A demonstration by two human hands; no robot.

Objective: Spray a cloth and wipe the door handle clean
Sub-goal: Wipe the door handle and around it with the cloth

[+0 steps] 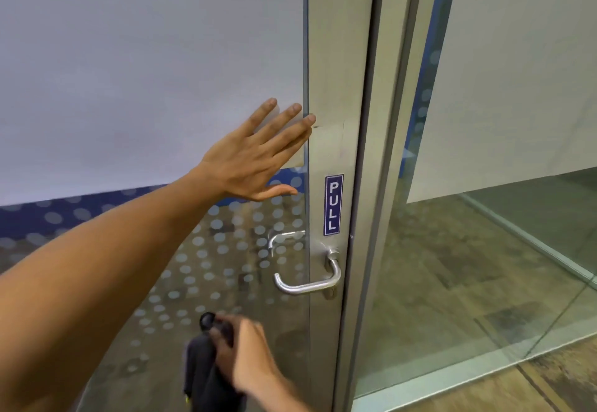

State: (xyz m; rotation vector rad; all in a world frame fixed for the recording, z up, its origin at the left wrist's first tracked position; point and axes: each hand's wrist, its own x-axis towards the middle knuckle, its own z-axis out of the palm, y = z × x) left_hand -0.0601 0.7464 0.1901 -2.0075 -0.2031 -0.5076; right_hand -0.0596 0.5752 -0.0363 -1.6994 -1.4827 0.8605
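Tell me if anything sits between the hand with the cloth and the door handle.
Nothing visible does. The right hand, gripping the dark cloth, is below and left of the door handle, with only open space before the glass between them. The left hand is higher up, out of the way.

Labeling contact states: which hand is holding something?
The right hand, low in frame, grips a dark cloth and a dark round-topped object. The left hand is open, flat against the glass door.

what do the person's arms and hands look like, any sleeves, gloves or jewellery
Both are bare. The left hand has no glove, ring or watch, and its forearm shows no sleeve all the way to the picture's edge. The right hand is also ungloved, with a bare wrist; only a short stretch of that forearm shows. Its fingers are blurred, so small rings cannot be ruled out.
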